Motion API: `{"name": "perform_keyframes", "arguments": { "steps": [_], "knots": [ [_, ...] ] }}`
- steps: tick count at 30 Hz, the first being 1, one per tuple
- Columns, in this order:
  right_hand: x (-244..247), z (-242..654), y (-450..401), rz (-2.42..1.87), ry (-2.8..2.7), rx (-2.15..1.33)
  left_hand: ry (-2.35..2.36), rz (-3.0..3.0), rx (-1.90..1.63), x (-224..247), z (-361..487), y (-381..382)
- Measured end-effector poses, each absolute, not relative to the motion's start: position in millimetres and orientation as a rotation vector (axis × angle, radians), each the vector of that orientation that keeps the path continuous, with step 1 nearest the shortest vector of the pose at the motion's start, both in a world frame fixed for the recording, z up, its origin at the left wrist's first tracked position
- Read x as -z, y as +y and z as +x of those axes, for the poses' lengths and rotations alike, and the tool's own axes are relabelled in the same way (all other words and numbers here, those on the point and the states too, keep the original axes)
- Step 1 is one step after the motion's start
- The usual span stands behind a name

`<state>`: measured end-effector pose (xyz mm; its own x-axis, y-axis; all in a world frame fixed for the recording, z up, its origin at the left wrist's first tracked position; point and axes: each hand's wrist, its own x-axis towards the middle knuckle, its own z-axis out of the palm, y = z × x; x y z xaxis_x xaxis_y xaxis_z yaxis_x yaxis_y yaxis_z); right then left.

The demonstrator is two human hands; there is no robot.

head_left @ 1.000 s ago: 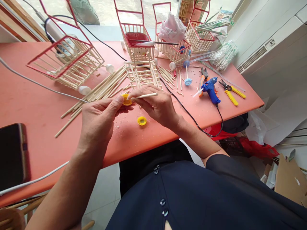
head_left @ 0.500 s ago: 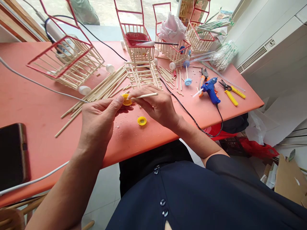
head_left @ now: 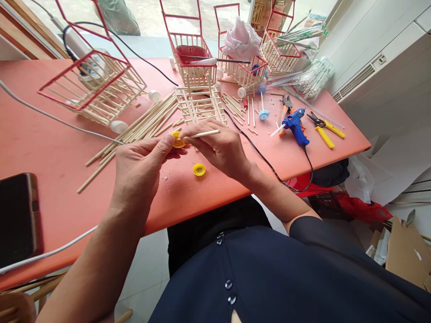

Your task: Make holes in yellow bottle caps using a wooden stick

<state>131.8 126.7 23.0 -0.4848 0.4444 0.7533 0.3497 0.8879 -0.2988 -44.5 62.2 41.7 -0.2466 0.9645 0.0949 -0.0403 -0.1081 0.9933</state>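
My left hand (head_left: 141,163) pinches a round yellow plastic cap (head_left: 178,140) between thumb and fingers, above the table. Against the middle of that cap, my right hand (head_left: 220,146) holds a short wooden stick (head_left: 206,133); the stick's tip is hidden by my fingers, so I cannot tell whether it sits in the cap. A second yellow cap (head_left: 199,169) lies on the tabletop just below my hands. Right behind my hands stands a small frame of glued wooden sticks (head_left: 202,105).
Long wooden sticks (head_left: 134,128) lie left of the frame. Small stick carts, one a red-rimmed cart (head_left: 97,85), line the back. At right lie a blue glue gun (head_left: 296,125) with its cord, yellow-handled pliers (head_left: 326,130) and orange-handled pliers (head_left: 286,107). A phone (head_left: 18,220) is at left.
Almost nothing differs. The stick and both hands stay at the yellow cap, with at most a very slight shift of the stick.
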Motion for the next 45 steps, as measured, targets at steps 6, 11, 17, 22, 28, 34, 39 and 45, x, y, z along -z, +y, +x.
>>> {"name": "perform_keyframes", "arguments": {
  "steps": [6, 11, 17, 22, 28, 34, 39, 45],
  "knots": [
    [-25, 132, 125, -0.581, -2.132, -0.153, 1.284, 1.124, -1.493, -41, -46, 63],
    [-25, 132, 125, -0.596, -2.151, -0.151, 1.283, 1.121, -1.493, -40, -46, 62],
    [-26, 132, 124, -0.561, -2.105, -0.109, 1.293, 1.12, -1.483, -42, -45, 62],
    [-29, 132, 122, -0.609, -2.152, -0.129, 1.297, 1.124, -1.483, -42, -45, 61],
    [-31, 132, 121, -0.678, -2.256, -0.124, 1.29, 1.125, -1.489, -41, -45, 62],
    [-33, 132, 121, -0.657, -2.178, -0.163, 1.267, 1.098, -1.507, -43, -44, 62],
    [-38, 132, 125, -0.626, -2.169, -0.208, 1.164, 1.022, -1.514, -44, -43, 65],
    [-42, 134, 123, -0.652, -2.124, -0.369, 1.076, 0.959, -1.562, -41, -46, 70]
  ]
}}
